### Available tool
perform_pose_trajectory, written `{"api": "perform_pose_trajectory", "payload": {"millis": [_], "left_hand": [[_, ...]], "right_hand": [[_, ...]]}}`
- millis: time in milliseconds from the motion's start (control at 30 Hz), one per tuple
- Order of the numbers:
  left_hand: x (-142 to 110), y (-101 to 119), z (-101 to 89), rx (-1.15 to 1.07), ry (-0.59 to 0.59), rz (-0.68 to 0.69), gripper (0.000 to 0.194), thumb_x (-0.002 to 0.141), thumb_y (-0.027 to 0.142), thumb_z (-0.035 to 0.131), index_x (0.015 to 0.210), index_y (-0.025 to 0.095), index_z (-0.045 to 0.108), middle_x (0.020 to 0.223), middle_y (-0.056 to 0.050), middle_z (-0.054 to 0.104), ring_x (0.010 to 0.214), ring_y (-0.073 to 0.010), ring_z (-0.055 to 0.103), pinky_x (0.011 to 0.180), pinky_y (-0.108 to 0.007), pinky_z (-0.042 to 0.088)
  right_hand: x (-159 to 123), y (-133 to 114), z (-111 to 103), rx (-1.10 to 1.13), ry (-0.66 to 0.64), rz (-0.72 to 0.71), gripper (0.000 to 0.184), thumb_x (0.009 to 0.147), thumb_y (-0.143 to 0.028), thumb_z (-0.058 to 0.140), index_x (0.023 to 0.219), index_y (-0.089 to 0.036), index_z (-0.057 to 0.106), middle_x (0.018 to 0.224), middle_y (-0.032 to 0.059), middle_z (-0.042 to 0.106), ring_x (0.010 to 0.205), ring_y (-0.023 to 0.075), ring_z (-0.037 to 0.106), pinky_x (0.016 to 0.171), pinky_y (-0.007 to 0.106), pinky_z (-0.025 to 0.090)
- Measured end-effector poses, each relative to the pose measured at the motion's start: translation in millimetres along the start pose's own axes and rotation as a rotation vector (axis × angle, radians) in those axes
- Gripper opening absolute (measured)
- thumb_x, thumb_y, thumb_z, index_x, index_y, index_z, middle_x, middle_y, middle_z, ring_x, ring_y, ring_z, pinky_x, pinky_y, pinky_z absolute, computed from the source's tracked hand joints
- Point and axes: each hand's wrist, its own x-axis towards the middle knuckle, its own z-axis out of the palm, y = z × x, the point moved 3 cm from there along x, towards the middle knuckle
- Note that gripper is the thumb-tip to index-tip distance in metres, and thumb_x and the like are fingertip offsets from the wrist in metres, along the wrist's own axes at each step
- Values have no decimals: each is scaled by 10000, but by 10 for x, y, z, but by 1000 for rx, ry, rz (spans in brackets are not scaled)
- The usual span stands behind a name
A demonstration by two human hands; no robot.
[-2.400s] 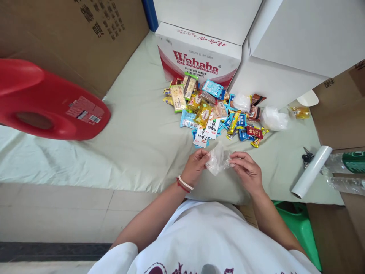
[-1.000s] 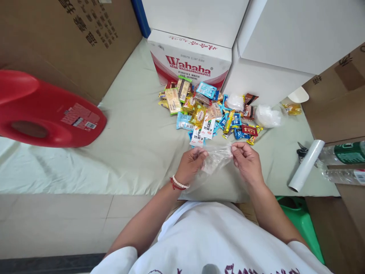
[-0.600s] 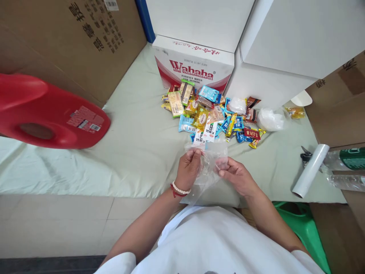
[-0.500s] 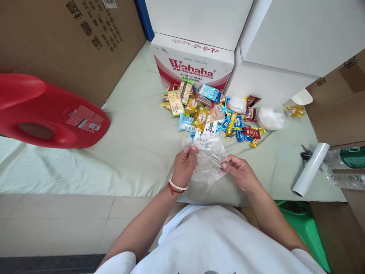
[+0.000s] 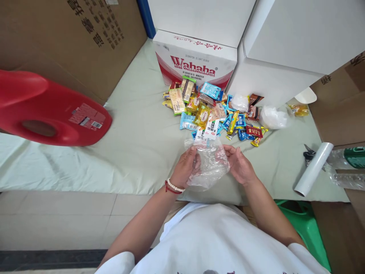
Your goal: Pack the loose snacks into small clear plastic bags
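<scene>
A clear plastic bag (image 5: 211,163) is spread between my two hands above the front of the covered table. My left hand (image 5: 184,165), with a white beaded bracelet and a red cord at the wrist, is closed on the bag's left side, thumb on top. My right hand (image 5: 241,164) holds the bag's right edge; some of its fingers show pinkish through the film, and its thumb points up. Just beyond the bag lie white packets with green and black print (image 5: 211,129). Behind them is a heap of wrapped snacks (image 5: 202,114) in yellow, blue, brown and red.
A Wahaha carton (image 5: 196,64) stands behind the snacks, near large white boxes (image 5: 296,34). The red jug (image 5: 57,114) is at left. To the right are bundled clear bags (image 5: 274,117), a white roll (image 5: 313,169), scissors (image 5: 308,154) and plastic bottles (image 5: 350,158). A green stool (image 5: 306,228) sits below.
My right hand has shifted up and its fingers have gone from a pinch to reaching behind or into the film. The bag is spread wider. The left hand keeps its grip.
</scene>
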Motion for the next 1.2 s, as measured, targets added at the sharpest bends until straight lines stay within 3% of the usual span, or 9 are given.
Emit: {"api": "perform_pose_trajectory", "payload": {"millis": [167,267,333,400,500,667,800,1033,1200], "left_hand": [[50,-10,-88,282,191,224,588,809,574,747,1264,232,598,813,30,553,594,-101,482,567,-249,428],[-36,65,-162,453,562,505,617,679,350,874,1216,236,592,1054,-30,577,947,-164,576,827,-274,478],[-115,93,-121,493,642,598,385,715,337,842,1020,223,637,996,-22,576,915,-159,555,819,-271,466],[-135,93,1,433,490,533,267,775,403,799,842,204,633,827,3,565,747,-128,511,701,-247,442],[-84,70,245,162,183,227,435,802,597,734,768,177,625,644,34,506,542,-75,405,503,-204,311],[43,122,454,-148,92,-49,522,710,647,761,754,147,619,606,41,520,406,-16,350,404,-175,157],[65,145,445,-179,96,-34,400,624,429,849,704,154,569,574,58,539,394,1,369,396,-145,202],[-21,158,419,-142,44,55,390,698,442,837,765,177,560,654,36,605,514,-74,586,381,-134,300],[-91,162,488,-39,-28,228,356,793,472,806,790,175,608,729,9,636,710,-140,698,505,-180,512]], "right_hand": [[5,-43,10,-131,131,-54,359,792,-531,811,950,-223,716,656,-30,572,505,103,454,446,221,384],[-33,-106,25,-369,240,-249,247,906,-435,716,1039,-228,745,708,-18,592,549,107,472,495,230,402],[-76,-169,58,-584,287,-402,219,952,-365,663,1096,-231,758,758,-2,616,607,120,524,570,248,455],[-123,-229,100,-759,295,-531,228,983,-299,617,1148,-233,761,791,10,634,660,133,576,635,260,496],[-188,-281,143,-923,271,-666,285,1009,-206,554,1215,-247,746,861,27,670,731,139,637,679,256,522],[-282,-274,133,-1132,286,-785,340,1002,-134,538,1235,-274,743,933,38,687,774,130,663,672,237,509],[-338,-287,87,-1122,294,-843,380,973,-96,565,1270,-277,718,965,44,684,809,143,655,699,253,513],[-505,-425,13,-945,89,-933,455,903,-30,602,1229,-329,708,1010,52,646,898,196,582,787,343,492],[-531,-507,-45,-664,48,-684,398,969,-315,625,1368,-308,631,1217,101,581,1075,253,581,911,421,509]]}}
